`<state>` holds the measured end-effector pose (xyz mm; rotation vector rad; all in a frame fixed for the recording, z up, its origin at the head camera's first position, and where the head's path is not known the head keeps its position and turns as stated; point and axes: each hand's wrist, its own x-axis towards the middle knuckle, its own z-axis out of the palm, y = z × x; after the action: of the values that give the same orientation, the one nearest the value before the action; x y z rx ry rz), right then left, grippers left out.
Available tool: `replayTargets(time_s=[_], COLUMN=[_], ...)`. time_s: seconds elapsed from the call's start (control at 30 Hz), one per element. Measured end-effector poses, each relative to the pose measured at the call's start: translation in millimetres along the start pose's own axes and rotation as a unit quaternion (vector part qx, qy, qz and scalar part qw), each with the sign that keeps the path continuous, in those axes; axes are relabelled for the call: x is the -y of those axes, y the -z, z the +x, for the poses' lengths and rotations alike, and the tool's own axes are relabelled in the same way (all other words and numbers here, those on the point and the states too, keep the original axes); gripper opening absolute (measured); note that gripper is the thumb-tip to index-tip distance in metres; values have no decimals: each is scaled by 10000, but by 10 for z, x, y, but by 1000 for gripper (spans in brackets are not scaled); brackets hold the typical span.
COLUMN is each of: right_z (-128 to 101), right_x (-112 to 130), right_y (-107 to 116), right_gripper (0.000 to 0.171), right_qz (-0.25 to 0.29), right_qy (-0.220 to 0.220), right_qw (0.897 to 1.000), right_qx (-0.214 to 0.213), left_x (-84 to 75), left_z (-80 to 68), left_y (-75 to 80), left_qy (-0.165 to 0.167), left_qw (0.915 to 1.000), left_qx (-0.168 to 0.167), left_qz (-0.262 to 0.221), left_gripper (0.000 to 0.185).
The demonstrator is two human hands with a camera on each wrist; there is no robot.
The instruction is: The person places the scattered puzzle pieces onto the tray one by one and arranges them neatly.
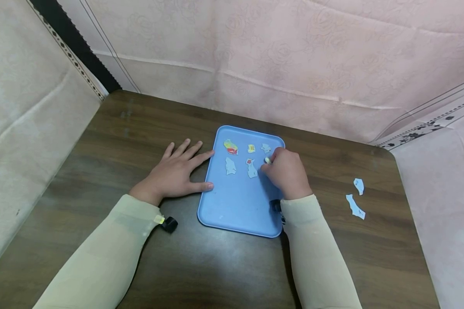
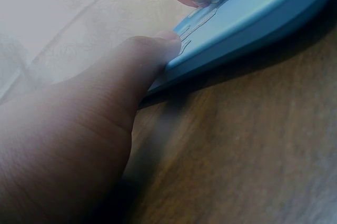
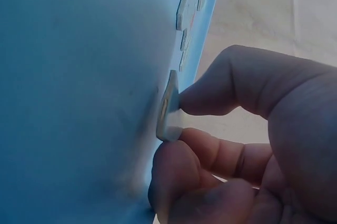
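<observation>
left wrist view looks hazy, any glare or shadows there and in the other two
Left wrist: pale haze at upper left, blurry shadow on the table beside the left hand; head: soft sheen on the table, low in frame; right wrist: dark shadow on the tray beside the held piece.

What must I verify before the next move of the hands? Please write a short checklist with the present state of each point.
1. Right hand has a pinch on the held piece: ok.
2. Left hand touches the left edge of the tray: ok.
3. Near part of the tray is free of pieces: ok.
4. All pieces are on the tray: not ok; two loose pieces lie on the table to its right.
5. Held piece's full outline: cannot tell; fingers hide part.
</observation>
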<state>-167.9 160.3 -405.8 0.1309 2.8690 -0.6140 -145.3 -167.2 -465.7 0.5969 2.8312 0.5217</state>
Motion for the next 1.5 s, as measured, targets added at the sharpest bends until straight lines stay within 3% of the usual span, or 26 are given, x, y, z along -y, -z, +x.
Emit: replayTargets(time_s=[0.57, 1.1, 1.23, 1.4, 1.5], right_z=[41, 26, 6, -27, -44], right_x=[-9, -6, -13, -96, -182], right_y=[28, 31, 64, 194, 323], right_gripper=[36, 40, 37, 20, 21], right_qz=[-50, -79, -83, -33, -40], right_qy=[39, 27, 6, 18, 4], right_qw=[9999, 9999, 9998, 9998, 9998], right_qx=[93, 66, 196, 193, 177], left_x=[7, 2, 4, 6, 10], left_z=[19, 23, 16, 9, 11], left_y=[10, 10, -2, -5, -7], left_qy=[-12, 38, 31, 3, 0], left_qw=[10000, 10000, 10000, 10000, 10000], left_qx=[-21, 19, 29, -1, -3], left_qz=[26, 22, 17, 19, 12], left_gripper=[103, 103, 103, 103, 103])
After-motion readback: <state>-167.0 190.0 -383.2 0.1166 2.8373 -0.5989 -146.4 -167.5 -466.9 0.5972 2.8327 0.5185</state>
